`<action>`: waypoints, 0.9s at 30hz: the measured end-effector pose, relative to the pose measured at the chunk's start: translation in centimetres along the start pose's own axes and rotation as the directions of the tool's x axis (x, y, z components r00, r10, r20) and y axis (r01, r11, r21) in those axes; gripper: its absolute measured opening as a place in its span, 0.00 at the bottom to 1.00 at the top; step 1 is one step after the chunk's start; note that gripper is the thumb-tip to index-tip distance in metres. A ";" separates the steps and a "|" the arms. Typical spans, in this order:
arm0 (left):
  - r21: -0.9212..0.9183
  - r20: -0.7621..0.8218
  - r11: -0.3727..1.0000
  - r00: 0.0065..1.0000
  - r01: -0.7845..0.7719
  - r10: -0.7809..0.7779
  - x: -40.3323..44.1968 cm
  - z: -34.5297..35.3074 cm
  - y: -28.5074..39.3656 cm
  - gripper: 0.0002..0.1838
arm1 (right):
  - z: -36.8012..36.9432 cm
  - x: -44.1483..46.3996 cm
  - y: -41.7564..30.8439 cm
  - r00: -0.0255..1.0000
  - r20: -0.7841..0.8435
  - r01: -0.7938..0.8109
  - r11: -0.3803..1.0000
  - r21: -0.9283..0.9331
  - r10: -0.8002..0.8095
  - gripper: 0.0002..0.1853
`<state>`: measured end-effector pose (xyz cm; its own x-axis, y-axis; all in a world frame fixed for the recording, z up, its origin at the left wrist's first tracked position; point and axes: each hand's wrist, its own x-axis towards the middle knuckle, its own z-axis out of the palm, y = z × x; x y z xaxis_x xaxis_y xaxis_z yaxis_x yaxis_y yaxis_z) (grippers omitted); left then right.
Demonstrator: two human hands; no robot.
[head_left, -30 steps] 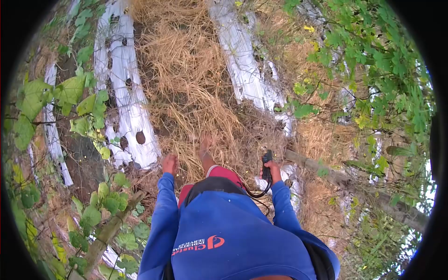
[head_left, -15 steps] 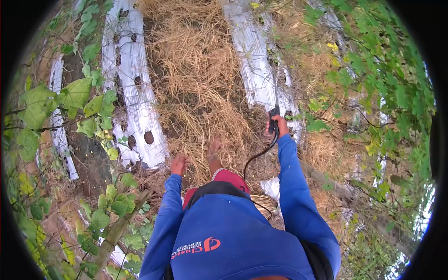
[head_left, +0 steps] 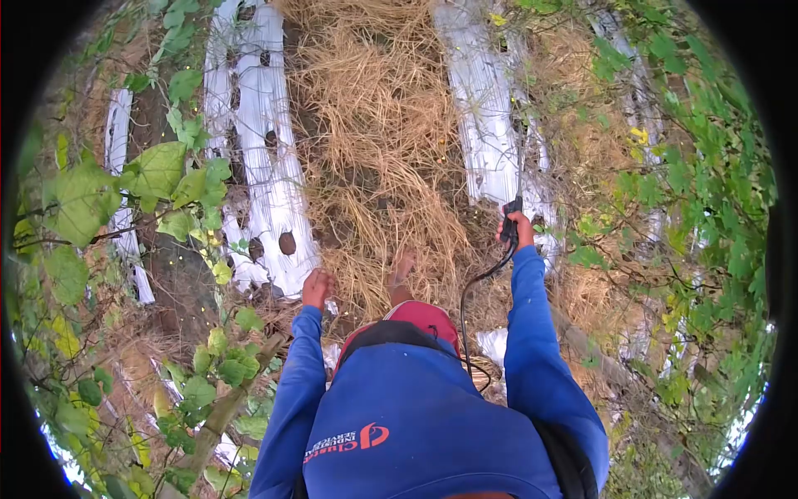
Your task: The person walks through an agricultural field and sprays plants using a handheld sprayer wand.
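My right hand is closed around the black handle of a spray wand. The wand's thin lance points forward over the plastic-covered bed and is hard to follow against it. From the handle a dark hose curves down beside my right hip. My left hand hangs low with its fingers curled in, and nothing shows in it. Just ahead of that hand is the lower end of the left strip of silvery plastic mulch, which has round holes in it.
Dry straw covers the path between the beds, where a bare foot shows. Another plastic mulch strip runs along the right. Leafy vines crowd the left, and denser foliage hangs on the right. A wooden pole slants at lower right.
The ground and plants have shifted rightward in view. My right hand, still on the spray wand, appears farther right and slightly lower; my left hand is a little higher.
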<state>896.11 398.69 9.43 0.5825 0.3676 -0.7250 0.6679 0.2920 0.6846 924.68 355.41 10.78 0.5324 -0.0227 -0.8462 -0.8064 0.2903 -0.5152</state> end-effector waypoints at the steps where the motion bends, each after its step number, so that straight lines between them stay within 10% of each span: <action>1: 0.001 -0.027 1.000 1.000 0.010 -0.010 -0.1 0.0 0.8 0.11 | 0.1 0.1 -0.1 1.000 0.020 -0.007 0.999 0.031 0.007 0.11; 27: 0.055 -0.018 0.998 1.000 -0.017 0.018 7.4 -1.0 8.7 0.17 | 1.1 0.6 -1.3 1.000 0.020 -0.023 0.997 0.071 0.021 0.13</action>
<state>905.74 404.77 10.07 0.5862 0.3886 -0.7109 0.6821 0.2367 0.6919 926.33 356.02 11.06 0.5203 0.0027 -0.8540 -0.7979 0.3580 -0.4850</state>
